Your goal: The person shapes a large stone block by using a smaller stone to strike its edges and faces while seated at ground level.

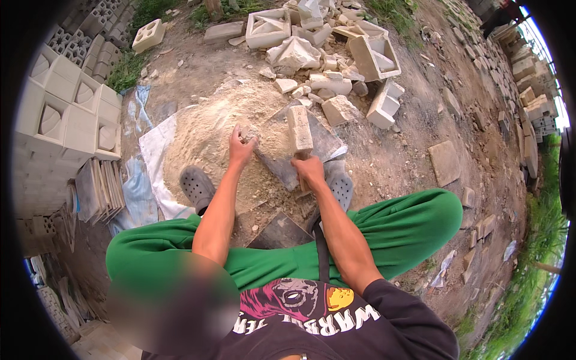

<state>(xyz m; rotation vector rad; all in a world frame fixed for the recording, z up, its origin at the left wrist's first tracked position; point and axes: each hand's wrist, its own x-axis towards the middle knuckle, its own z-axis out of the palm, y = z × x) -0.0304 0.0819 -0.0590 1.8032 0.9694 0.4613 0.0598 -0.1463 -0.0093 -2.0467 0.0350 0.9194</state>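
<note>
Seated low in green trousers (pixel 414 222), grey clogs (pixel 197 186) planted mid-frame. Right hand (pixel 309 173) wrapped tight on the handle of a mallet (pixel 299 129), head raised over a grey slab (pixel 312 150). Left hand (pixel 242 147) pinching a concrete chunk (pixel 247 132) above the sand pile (pixel 198 144). Beyond, at upper centre, broken block rubble (pixel 324 54); stacked patterned blocks (pixel 66 114) at left.

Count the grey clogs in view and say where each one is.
2. One grey clog sits left of the left hand, at the edge of the sand pile. The other grey clog is beside the right hand, which grips a mallet.
</note>
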